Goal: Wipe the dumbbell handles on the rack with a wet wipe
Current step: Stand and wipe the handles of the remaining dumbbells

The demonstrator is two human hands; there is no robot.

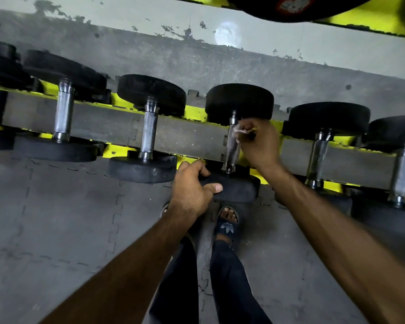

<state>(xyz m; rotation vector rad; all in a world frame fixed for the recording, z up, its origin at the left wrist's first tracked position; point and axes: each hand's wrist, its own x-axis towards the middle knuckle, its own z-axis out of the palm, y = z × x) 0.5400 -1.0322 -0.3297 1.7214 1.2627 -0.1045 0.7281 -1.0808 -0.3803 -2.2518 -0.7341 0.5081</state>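
Mid-job, by the look of it. Right grip (260,141) pinches the wipe (241,131) vs the far end of one handle (231,148), just under the far head (240,101), fingers curled and pressed onto the wipe. Left grip (192,190) wraps the near head (237,189) at the handle's other end, prob. steadying it. The handle sits across the rack (194,116), approx mid-row, w/ more dumbbells (150,134) either side. Which handles are already done: can't tell, no wet sheen to go by. Left at least: rest of this handle toward the near end. Long axis runs away from the person, near head to far head, leaning slightly right at the far end.
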